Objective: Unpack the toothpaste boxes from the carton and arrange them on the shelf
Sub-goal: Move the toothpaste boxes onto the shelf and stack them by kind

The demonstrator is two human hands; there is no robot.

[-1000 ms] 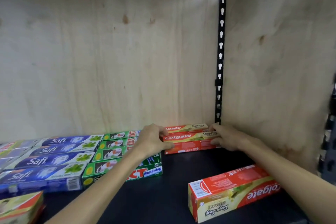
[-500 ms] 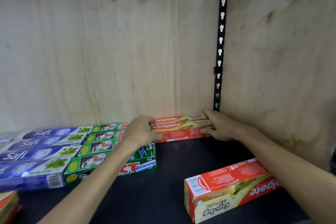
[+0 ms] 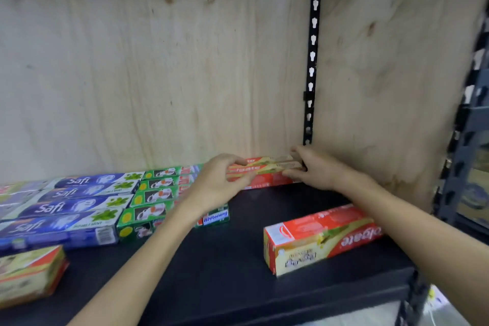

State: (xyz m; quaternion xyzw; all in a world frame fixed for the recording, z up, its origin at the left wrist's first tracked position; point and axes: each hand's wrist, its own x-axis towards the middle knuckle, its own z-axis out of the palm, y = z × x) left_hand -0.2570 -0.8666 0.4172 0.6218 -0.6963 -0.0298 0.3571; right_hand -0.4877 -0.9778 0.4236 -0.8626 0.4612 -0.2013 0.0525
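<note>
Head view: both hands reach to the back right corner of a black shelf (image 3: 225, 267) backed by plywood.
Left hand (image 3: 219, 185): its grip is curled round the left end of the red Colgate boxes (image 3: 264, 178), thumb under, fingers over the top.
Right hand (image 3: 315, 169): fingers pinch the right end of the same stack, close to the slotted black upright (image 3: 312, 61).
Colgate stack: lies lengthwise against the back panel in the corner; "Colgate" reads partly on the upper faces, and the small print is blurred.
Loose Colgate box (image 3: 317, 238): red and cream, lies slantwise near the shelf's front right, logo upside down from here, partly under the right forearm.
Safi boxes (image 3: 74, 206): blue rows at the left, "Safi" in white with green mint leaves.
Green boxes (image 3: 156, 193): rows between the Safi boxes and the Colgate stack; the front one shows "whitening".
Corner box (image 3: 29, 272): red and cream, at the lower left, blurred.
Open room: bare black shelf between the green rows and the loose box, running to the front edge.
Edges: the plywood side wall closes the right.
</note>
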